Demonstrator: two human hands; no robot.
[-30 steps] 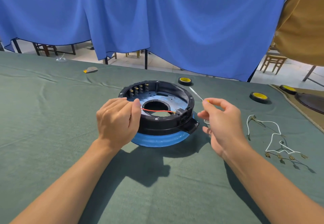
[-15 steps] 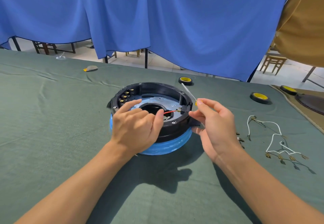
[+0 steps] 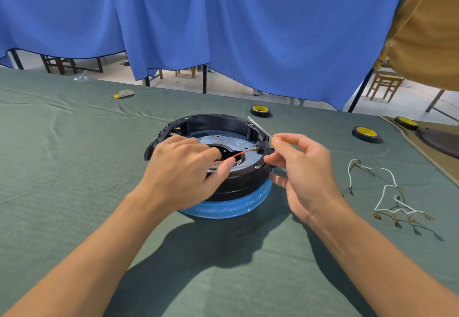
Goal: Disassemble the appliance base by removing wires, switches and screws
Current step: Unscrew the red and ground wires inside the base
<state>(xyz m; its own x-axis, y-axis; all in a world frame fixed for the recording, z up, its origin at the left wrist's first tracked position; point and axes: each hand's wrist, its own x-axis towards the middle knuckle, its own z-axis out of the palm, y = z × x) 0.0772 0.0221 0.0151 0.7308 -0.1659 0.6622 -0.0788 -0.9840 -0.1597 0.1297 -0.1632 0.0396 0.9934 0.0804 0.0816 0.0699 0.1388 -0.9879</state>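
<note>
Two grips work at the base (image 3: 218, 118), which sits mid-tabletop (image 3: 62, 167) on a blue ring. My left grip (image 3: 178, 170) pinches the red wire (image 3: 238, 155) inside it; my right grip (image 3: 305, 175) holds a thin tool (image 3: 258, 125) beside the switch (image 3: 262, 147). White wires (image 3: 376, 168) lie well apart, right.

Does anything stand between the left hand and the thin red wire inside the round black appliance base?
Nothing visible does. The left hand pinches the thin red wire over the central opening of the round black appliance base. The right hand, holding a thin yellow-handled screwdriver, sits beside the rim, off the wire.
</note>
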